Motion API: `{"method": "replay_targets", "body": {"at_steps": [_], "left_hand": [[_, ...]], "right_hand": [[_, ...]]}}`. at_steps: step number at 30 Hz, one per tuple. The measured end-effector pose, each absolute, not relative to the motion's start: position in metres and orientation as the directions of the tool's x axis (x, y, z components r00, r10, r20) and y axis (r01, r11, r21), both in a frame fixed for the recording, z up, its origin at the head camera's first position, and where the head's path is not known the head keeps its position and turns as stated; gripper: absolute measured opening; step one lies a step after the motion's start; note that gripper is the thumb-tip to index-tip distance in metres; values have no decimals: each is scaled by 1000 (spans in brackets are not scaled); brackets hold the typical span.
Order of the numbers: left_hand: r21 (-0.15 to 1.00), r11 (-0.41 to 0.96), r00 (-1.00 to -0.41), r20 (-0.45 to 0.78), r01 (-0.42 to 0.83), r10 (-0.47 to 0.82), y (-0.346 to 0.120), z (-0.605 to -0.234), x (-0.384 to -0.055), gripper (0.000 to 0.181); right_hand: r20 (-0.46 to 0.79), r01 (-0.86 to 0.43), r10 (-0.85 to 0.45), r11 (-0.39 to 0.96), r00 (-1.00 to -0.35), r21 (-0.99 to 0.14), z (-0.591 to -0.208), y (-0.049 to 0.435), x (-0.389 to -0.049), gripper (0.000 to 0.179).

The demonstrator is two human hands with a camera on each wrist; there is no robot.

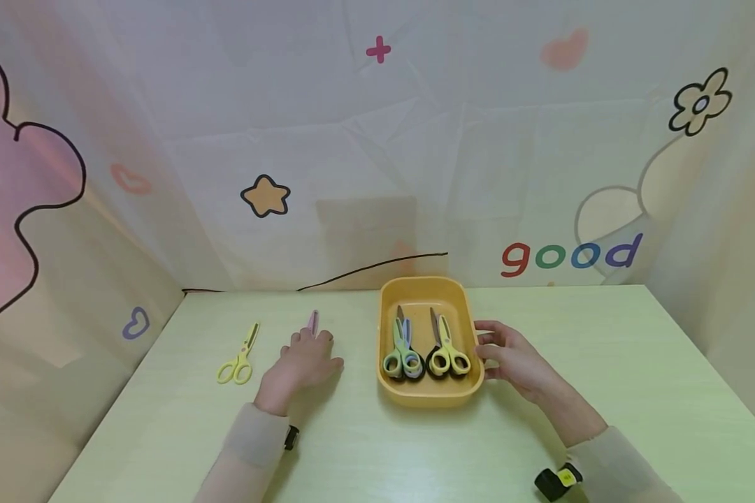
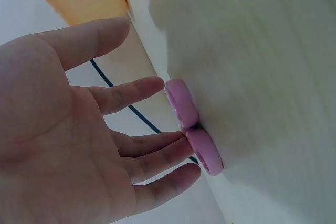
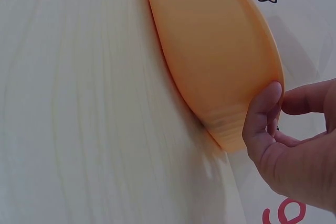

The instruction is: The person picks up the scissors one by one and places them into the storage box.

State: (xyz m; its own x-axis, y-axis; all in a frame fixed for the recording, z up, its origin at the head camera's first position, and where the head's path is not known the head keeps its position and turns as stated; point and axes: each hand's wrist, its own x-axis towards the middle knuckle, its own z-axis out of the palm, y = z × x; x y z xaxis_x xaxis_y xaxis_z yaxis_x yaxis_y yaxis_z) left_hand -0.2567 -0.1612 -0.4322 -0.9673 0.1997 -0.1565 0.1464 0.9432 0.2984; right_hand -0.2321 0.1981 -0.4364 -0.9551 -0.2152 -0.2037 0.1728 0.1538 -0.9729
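My left hand (image 1: 305, 358) reaches down over pink scissors, with the lilac blade end (image 1: 313, 321) showing beyond the fingers. In the left wrist view, its fairly straight fingers meet the pink handle loops (image 2: 206, 152) at the table surface, thumb held apart. At the right side of a yellow-orange tray (image 1: 430, 399), my right hand (image 1: 516, 360) holds the rim with bent fingers; the right wrist view shows a digit against the outer wall (image 3: 210, 40). Inside the tray lie several scissors: green and blue ones (image 1: 403, 349) at left, yellow ones (image 1: 448, 353) at right, with black handles underneath.
Yellow scissors (image 1: 239, 360) lie on the table left of my left hand. The pale green table (image 1: 365, 454) ends at a printed curtain (image 1: 377, 161), which also hangs along both sides. A strap with a small black device (image 1: 556, 480) sits on the right wrist.
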Motion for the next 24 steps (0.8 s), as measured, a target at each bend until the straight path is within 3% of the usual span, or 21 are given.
{"method": "replay_targets", "body": {"at_steps": [17,24], "left_hand": [[313,939,-975,-118,144,189,-160,-441,-260,64],[269,952,-975,-122,147,185,-162,-439,-258,57]], "right_hand": [[-202,171,-215,154,-955,-973,-437,198,-232,57],[-203,172,-215,156,-955,-973,-437,198,-231,58]]}}
